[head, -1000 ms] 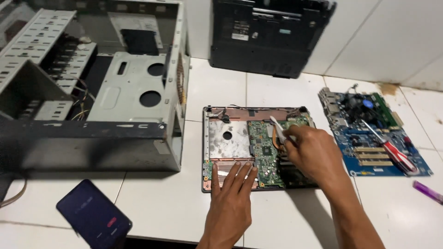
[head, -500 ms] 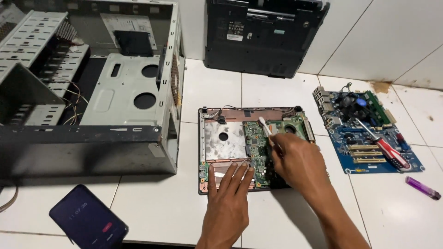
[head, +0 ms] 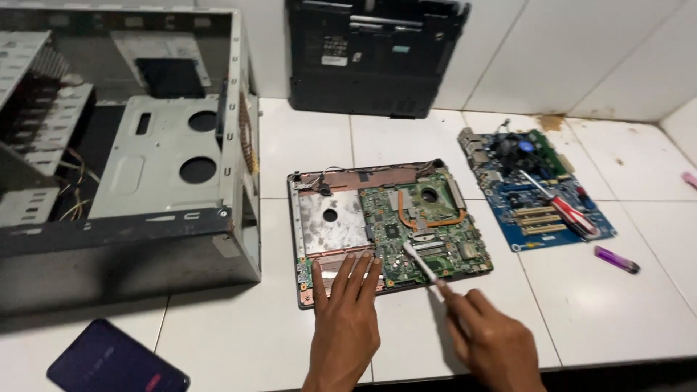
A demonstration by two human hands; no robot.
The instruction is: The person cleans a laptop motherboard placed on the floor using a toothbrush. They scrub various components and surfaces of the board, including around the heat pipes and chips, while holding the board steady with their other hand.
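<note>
You're at a computer repair bench: white tiled counter (head: 435, 138), gutted PC case (head: 145, 167), opened laptop base (head: 385, 225), loose motherboard (head: 530, 192), screwdriver (head: 566, 207) lying about.

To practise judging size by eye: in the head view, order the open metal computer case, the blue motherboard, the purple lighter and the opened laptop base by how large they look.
1. Open metal computer case, cut off by the frame.
2. Opened laptop base.
3. Blue motherboard, somewhat farther off, so its margin is unsure.
4. Purple lighter.

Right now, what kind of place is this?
Probably an informal computer repair spot on a white tiled surface: an opened desktop case, a stripped laptop base and a loose blue motherboard lie out.
</note>
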